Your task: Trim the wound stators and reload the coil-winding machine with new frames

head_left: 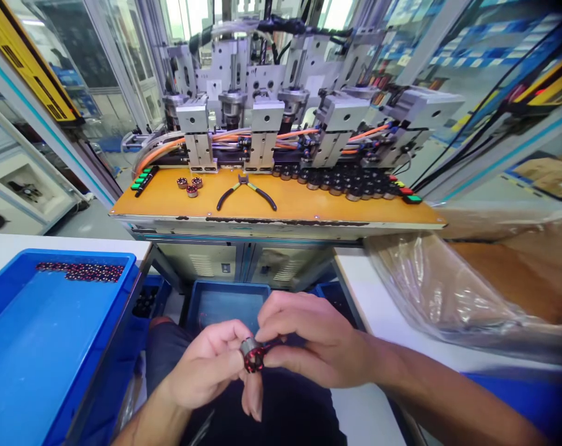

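Observation:
My left hand and my right hand meet low in the middle of the view, over my lap. Between their fingertips they pinch a small round wound coil part with a metal ring and red windings. Both hands have fingers closed on it. Three similar small coil parts lie on the orange bench top, apart from my hands.
Black-handled pliers lie on the orange bench, below a machine with several grey heads and orange hoses. A blue tray at left holds a row of coil parts. Clear plastic bag at right. Blue bin below bench.

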{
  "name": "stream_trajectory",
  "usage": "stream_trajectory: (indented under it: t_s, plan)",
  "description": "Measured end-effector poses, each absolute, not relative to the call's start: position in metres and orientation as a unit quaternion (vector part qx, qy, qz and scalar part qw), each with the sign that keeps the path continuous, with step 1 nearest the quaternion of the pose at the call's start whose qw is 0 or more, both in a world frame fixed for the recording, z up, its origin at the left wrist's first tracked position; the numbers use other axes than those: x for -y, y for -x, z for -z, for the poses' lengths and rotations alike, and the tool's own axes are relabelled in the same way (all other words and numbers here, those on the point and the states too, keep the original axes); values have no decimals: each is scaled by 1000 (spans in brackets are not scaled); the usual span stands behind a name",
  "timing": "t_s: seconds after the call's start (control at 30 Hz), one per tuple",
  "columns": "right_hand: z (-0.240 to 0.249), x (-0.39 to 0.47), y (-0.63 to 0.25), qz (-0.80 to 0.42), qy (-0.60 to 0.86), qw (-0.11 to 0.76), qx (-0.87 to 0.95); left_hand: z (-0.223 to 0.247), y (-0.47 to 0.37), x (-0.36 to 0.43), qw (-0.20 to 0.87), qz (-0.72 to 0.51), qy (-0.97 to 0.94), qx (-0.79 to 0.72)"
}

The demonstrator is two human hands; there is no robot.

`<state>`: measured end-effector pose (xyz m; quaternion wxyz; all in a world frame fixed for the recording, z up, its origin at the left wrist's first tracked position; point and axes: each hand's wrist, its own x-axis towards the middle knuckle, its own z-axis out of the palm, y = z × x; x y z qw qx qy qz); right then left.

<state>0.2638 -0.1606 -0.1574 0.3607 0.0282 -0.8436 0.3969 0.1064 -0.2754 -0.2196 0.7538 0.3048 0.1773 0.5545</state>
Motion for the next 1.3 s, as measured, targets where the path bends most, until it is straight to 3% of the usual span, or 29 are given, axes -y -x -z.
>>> stream_trajectory:
  t_s: [0.33,0.43,0.6,0.67,0.83,0.93,1.03,1.17,1.3]
  plan:
    - [157,166,-267,-354,16,358,864,212,-101,275,724,-548,-343,-241]
    - [158,170,-267,-347,65,379,855,205,-102,278,628,-587,-385,-337]
    - [165,178,-260,-382,134,434,805,208,-110,283,340,-645,-513,-454]
    - [168,181,-257,-391,149,454,787,209,-113,285,299,-666,-518,-446]
    - [172,184,-255,-385,134,485,773,205,-114,287,389,-724,-454,-343]
    - [171,182,-259,-315,91,485,810,203,-110,282,492,-727,-385,-285]
    - [170,180,-263,-231,45,487,841,202,-107,273,598,-670,-335,-286]
    - [173,177,-266,-218,26,483,848,204,-107,265,727,-536,-316,-290]
    - [175,177,-268,-215,37,486,846,207,-106,265,723,-521,-339,-303]
